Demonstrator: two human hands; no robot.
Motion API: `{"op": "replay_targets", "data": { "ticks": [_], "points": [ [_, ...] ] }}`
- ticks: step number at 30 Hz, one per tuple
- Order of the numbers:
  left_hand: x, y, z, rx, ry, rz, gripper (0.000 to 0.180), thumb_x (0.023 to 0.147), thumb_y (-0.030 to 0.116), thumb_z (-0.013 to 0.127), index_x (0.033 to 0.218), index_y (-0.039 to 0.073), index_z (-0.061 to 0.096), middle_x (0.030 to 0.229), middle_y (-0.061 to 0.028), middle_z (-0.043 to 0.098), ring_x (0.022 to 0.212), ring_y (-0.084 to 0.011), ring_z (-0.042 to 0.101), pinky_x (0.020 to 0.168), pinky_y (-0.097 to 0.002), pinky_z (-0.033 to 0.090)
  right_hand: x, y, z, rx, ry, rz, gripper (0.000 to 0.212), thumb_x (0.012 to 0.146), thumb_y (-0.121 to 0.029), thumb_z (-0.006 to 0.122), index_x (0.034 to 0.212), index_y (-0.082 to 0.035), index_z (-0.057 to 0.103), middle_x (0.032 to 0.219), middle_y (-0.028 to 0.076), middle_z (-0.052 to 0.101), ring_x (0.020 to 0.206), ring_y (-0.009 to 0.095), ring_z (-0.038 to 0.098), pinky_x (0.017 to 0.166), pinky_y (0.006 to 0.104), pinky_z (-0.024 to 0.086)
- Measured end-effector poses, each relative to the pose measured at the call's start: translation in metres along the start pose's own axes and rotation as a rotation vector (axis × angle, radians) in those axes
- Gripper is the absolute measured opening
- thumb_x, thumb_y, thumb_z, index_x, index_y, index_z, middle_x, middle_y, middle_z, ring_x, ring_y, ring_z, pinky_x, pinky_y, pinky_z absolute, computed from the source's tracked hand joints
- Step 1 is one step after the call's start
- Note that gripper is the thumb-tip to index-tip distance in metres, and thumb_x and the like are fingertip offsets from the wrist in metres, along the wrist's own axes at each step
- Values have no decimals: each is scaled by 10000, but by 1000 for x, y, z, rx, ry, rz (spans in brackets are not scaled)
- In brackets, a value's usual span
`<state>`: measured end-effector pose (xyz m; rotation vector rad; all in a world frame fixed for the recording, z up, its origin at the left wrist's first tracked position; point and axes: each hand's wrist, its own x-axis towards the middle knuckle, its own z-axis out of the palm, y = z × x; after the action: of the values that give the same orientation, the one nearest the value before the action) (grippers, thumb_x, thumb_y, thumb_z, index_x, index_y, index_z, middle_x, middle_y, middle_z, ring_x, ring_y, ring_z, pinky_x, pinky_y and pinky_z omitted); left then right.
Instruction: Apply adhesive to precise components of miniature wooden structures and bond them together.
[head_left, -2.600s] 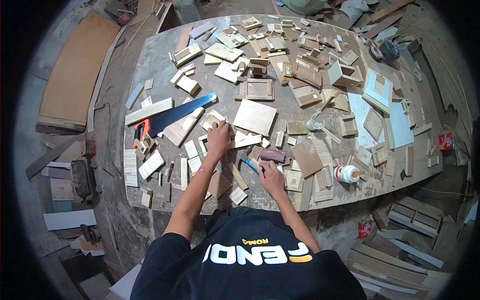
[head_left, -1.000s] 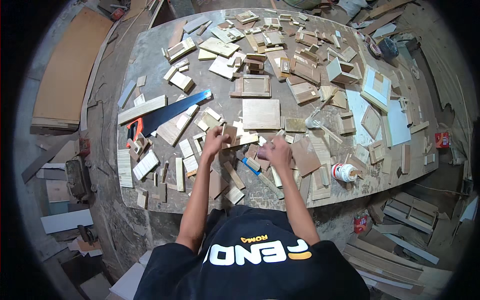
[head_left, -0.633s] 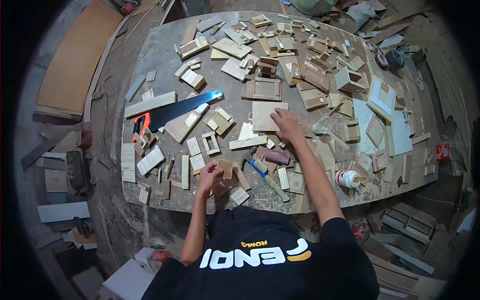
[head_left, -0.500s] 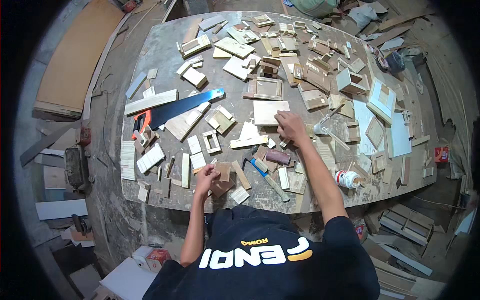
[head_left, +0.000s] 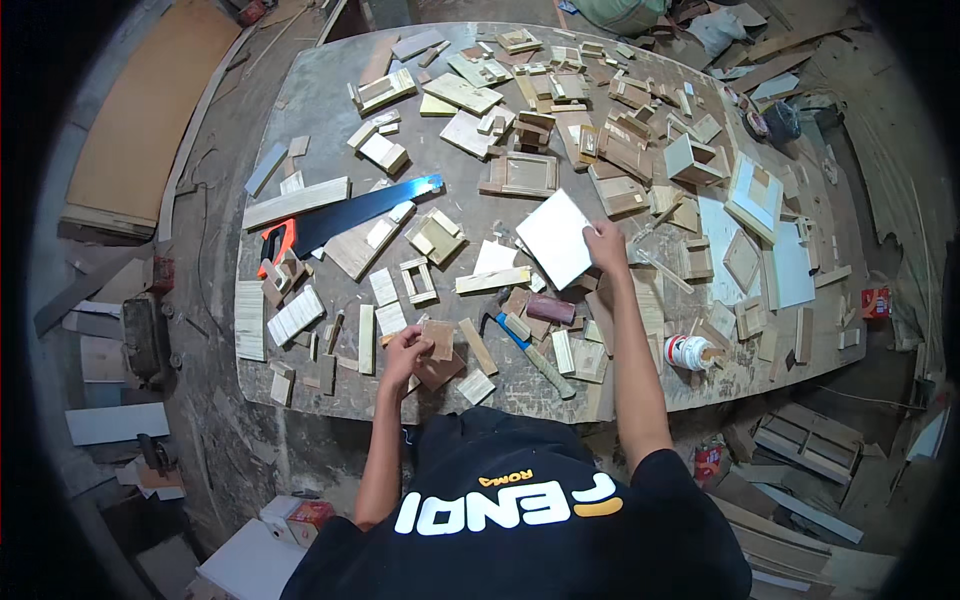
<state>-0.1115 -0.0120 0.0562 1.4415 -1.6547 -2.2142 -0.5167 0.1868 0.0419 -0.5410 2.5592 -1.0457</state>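
My right hand is closed on the right corner of a pale, square wooden board, which is tilted above the middle of the table. In my left hand, near the front edge, is a small brown wooden piece, pinched between thumb and fingers. Under and beside it lies a darker reddish-brown piece. Between my hands rest a hammer with a blue and tan handle and a dark red cylindrical roll.
A handsaw with an orange handle lies at the left of the worktable. An open white glue jar sits at the right front. Many small wooden blocks and assemblies cover the table. A blue-white panel lies at the right.
My right hand has lifted and turned the pale board, moving slightly right. The small brown piece in my left hand has shifted a little.
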Motion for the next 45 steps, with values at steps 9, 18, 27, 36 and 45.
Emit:
{"op": "replay_targets", "data": {
  "ticks": [9, 18, 27, 36, 45],
  "points": [
    [-2, -14, -5, -43, -1, 21, 240, 834, 30, 683, 1067, 68, 641, 879, 27, 659, 760, -60, 605, 624, -210, 444, -89, 40, 12, 318, 14, 249, 277, 826, -217, 620, 729, 43, 622, 649, 57, 574, 618, 129, 528, 574, 343, 412],
    [-3, -32, -20, -198, 3, -46, 327, 823, 92, 748, 1121, 40, 625, 880, -4, 675, 713, -63, 616, 550, -184, 440, -198, 43, 26, 784, 158, 439, 156, 926, -147, 654, 972, 2, 665, 872, 43, 685, 792, 104, 617, 733, 256, 477],
    [-28, -19, -39, -141, -20, -72, 247, 829, 143, 752, 1031, 64, 633, 838, -2, 673, 615, -40, 560, 502, -194, 425, -270, 7, 30, 839, 274, 353, 189, 850, -81, 739, 959, 10, 614, 898, 56, 687, 760, 77, 596, 688, 225, 449],
    [-46, -38, -76, -197, 1, -112, 184, 849, 132, 714, 1013, 95, 638, 768, 26, 631, 606, -28, 544, 512, -199, 420, -318, -18, 72, 1175, 280, 538, 117, 856, -134, 744, 878, -60, 656, 815, -43, 630, 671, 39, 517, 603, 210, 382],
    [-53, -42, -96, -302, -48, -87, 170, 850, 112, 724, 981, 66, 625, 783, 3, 616, 613, -65, 549, 539, -213, 461, -340, -18, 84, 969, 526, 388, 181, 821, -31, 756, 927, -14, 611, 872, 30, 663, 754, 96, 596, 690, 237, 467]
  ]
}}
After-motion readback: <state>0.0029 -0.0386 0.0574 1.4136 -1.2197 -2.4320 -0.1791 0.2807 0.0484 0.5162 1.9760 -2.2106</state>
